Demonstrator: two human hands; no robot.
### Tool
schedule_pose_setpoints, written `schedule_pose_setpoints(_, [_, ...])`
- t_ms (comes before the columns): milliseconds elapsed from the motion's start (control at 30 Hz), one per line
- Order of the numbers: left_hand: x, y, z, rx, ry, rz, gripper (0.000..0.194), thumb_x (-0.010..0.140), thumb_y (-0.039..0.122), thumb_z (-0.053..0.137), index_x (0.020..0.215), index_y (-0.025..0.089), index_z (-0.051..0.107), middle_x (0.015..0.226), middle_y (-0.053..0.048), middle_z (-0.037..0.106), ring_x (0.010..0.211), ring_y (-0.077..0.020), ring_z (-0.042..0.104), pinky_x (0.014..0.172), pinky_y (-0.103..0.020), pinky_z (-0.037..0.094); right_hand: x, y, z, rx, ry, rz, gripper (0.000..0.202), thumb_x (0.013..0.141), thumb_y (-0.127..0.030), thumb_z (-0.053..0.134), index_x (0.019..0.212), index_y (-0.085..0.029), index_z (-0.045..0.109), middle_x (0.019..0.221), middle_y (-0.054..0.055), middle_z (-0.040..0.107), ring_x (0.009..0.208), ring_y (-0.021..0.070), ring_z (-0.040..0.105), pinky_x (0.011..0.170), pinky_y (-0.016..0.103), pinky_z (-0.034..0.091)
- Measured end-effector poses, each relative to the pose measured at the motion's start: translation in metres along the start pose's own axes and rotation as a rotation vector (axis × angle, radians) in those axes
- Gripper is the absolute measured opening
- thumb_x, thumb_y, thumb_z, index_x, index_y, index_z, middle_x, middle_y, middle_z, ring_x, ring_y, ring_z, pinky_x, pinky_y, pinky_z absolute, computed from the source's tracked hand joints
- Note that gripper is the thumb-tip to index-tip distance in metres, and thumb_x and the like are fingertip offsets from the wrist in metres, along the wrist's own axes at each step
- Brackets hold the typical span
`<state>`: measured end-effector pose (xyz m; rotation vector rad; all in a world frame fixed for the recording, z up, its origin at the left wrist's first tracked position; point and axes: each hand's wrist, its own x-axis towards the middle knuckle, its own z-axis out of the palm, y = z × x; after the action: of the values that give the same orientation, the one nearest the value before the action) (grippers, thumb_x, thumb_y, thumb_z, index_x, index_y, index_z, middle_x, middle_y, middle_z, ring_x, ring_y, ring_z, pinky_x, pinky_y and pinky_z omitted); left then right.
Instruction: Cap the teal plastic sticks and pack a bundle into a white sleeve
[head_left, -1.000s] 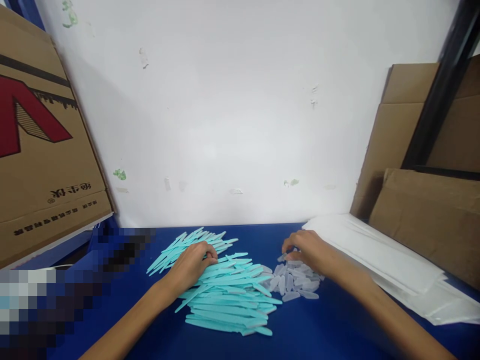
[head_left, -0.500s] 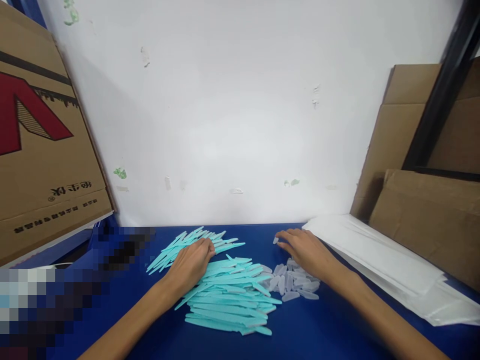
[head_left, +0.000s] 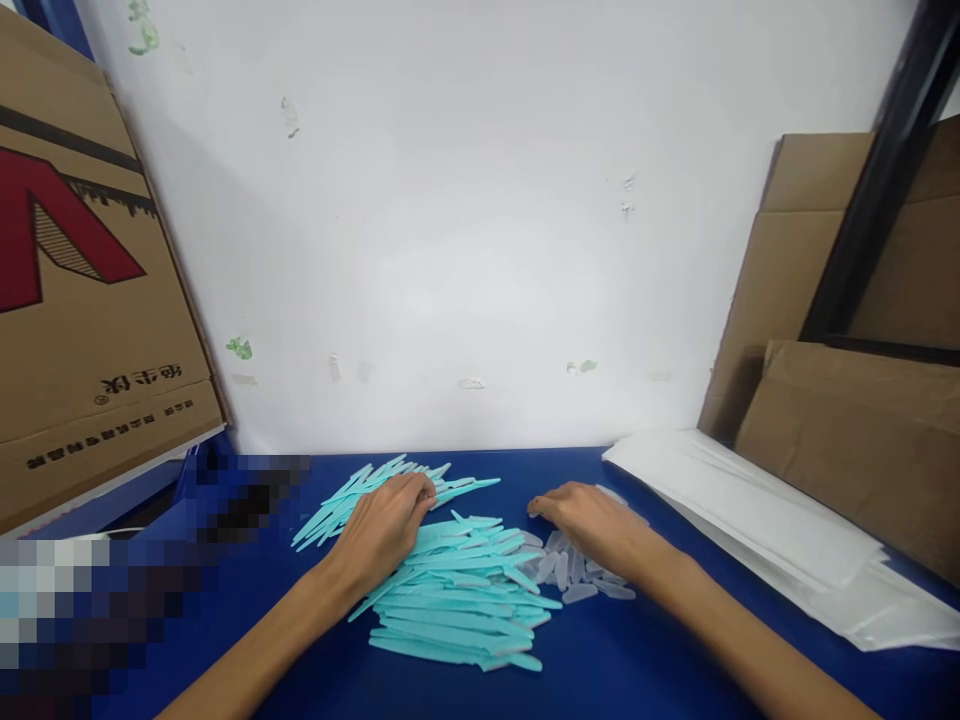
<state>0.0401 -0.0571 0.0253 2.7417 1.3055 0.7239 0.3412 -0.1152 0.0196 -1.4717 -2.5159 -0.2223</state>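
Right hand (head_left: 589,515) of mine has come nearer and a touch left since half a second ago, while my left hand (head_left: 386,515) has barely budged. Back then you could see a little clear piece poking out of my right fingertips; now my fingers are curled narrow and I honestly can't tell if anything's between them. That hand is over the far part of the pile of clear pieces (head_left: 576,572) on the blue desk (head_left: 615,660), with one loose piece (head_left: 611,494) showing just past my knuckles.

Left fingers are bunched close together at the near end of a teal stick (head_left: 476,486) that points off to the right. Can't really make out whether I've got a grip on it. That hand sits between two heaps of the things: the far-left heap (head_left: 349,498) and the bigger near heap (head_left: 465,595), whose right edge runs up against the clear pieces. Far right there's a stack of white sheets (head_left: 765,500), then some brown cardboard (head_left: 855,440) beyond it. Big printed box (head_left: 90,340) on the left, white wall (head_left: 465,250) at the far side.
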Motion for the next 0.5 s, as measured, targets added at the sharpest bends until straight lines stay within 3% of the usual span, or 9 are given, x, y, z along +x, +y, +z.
schedule_pose_setpoints(267, [-0.0046,0.0068,0.0003,-0.010,-0.005,0.038,0.018,0.101,0.028,0.040,0.096,0.023,0.056,0.097,-0.003,0.066,0.087,-0.0210,0.061,0.071,-0.029,0.040,0.0059,-0.0097,0.0013,-0.282,-0.017,-0.124,0.049,0.077,0.010,0.051,0.116,-0.018,0.063,0.098,0.007,0.072,0.092,0.0220,0.068,0.078,0.030,0.046])
schedule_pose_setpoints(500, [-0.0039,0.0062,0.0010,-0.014,-0.012,0.069,0.020,0.102,0.027,0.037,0.095,0.023,0.055,0.095,-0.002,0.067,0.081,-0.0190,0.061,0.067,-0.028,0.039,0.0081,-0.0095,0.0015,-0.292,-0.013,-0.117,0.029,0.081,0.006,0.055,0.093,-0.018,0.066,0.088,0.005,0.070,0.082,0.0213,0.066,0.070,0.030,0.043])
